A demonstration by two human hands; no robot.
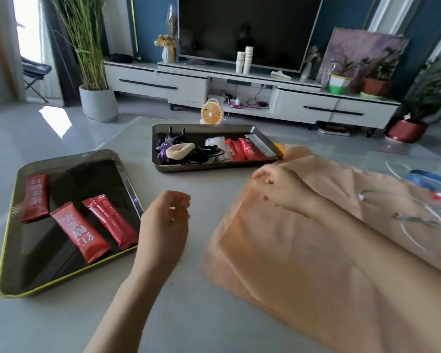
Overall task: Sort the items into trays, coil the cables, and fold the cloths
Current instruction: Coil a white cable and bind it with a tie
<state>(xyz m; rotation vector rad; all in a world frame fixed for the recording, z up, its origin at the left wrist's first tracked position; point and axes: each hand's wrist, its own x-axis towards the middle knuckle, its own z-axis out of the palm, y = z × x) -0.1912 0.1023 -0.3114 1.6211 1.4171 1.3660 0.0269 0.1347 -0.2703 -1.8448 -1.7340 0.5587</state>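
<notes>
Left hand (167, 220) is hovering w/ fingers loosely curled, holding nothing, betw. near-left tray (8, 253) of red sachets (80, 233) & peach cloth (303, 263). Right hand (278, 186) is resting on cloth's far edge; grip unclear.

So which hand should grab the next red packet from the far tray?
Probably the right hand. It rests on the peach cloth just beside the far tray, close to its red packets. The left hand hovers empty by the near tray, farther away.
</notes>
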